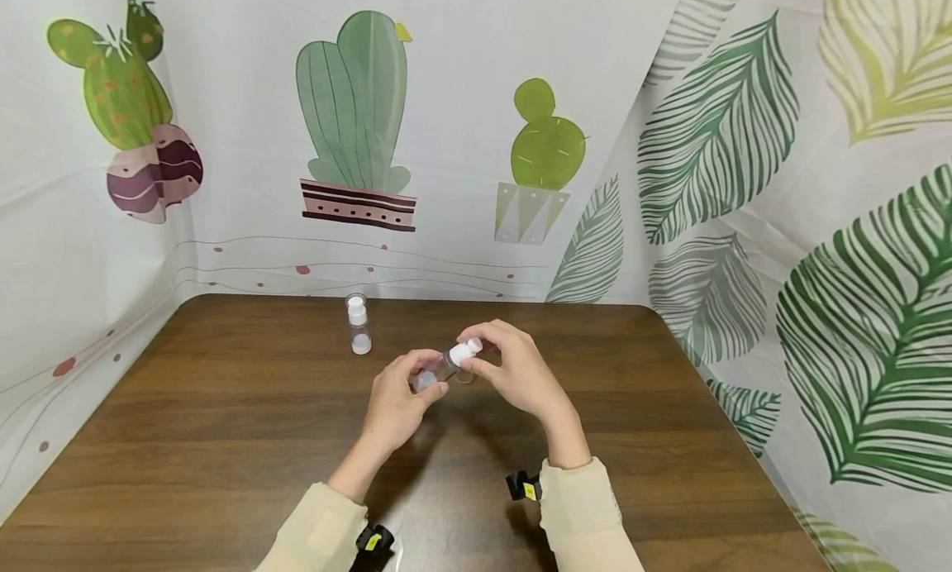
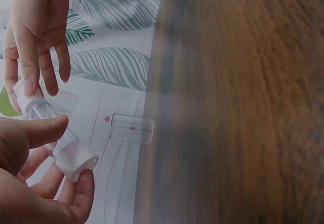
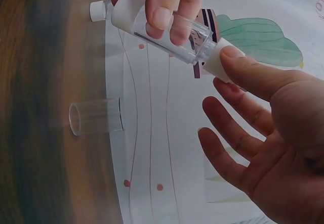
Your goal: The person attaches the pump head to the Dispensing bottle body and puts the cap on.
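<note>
While the left hand (image 1: pixel 397 400) grips the clear bottle (image 1: pixel 437 374) above the table (image 1: pixel 223 423), the right hand (image 1: pixel 518 374) pinches its white top (image 1: pixel 461 354); a clear cap (image 3: pixel 96 117) stands near them, a second bottle (image 1: pixel 359 324) farther left.

Perhaps a curtained booth, wood-grain table (image 1: pixel 245 448), cactus-print hangings (image 1: pixel 461 134)

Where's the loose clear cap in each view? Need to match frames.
Head: below image centre, the clear cap partly hidden behind the hands.
Left wrist: just left of and below centre, the cap.
Right wrist: left of and slightly below centre, the cap.
Shared landmark: the held bottle, white pump top, in all three.
</note>
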Available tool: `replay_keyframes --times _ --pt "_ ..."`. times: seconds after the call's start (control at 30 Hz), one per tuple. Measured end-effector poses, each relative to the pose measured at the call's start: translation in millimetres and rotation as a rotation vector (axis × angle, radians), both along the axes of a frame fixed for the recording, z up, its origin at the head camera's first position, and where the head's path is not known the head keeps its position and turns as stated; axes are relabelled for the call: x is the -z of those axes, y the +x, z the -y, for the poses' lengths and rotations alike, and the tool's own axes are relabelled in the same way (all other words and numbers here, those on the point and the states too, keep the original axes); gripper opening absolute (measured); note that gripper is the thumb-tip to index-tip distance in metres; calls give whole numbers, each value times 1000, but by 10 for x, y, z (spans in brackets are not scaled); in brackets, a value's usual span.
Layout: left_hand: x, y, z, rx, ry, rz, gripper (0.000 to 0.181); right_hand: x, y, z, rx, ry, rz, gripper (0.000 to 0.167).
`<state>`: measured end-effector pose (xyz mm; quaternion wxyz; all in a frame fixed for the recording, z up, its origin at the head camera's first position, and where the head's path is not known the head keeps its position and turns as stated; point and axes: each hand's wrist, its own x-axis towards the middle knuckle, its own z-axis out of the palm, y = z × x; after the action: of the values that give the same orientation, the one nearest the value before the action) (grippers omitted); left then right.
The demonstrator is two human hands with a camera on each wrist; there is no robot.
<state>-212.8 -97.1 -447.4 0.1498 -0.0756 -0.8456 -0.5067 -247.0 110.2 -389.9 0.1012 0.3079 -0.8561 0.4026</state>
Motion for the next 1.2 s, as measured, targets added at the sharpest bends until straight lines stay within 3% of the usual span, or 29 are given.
replay_keyframes --times 0.27,1.2 --pt "2 -9 7 -2 -11 3 39 -11 8 -3 2 24 -3 24" --pt "16 8 -8 -7 -8 17 42 61 -4 47 161 46 40 22"
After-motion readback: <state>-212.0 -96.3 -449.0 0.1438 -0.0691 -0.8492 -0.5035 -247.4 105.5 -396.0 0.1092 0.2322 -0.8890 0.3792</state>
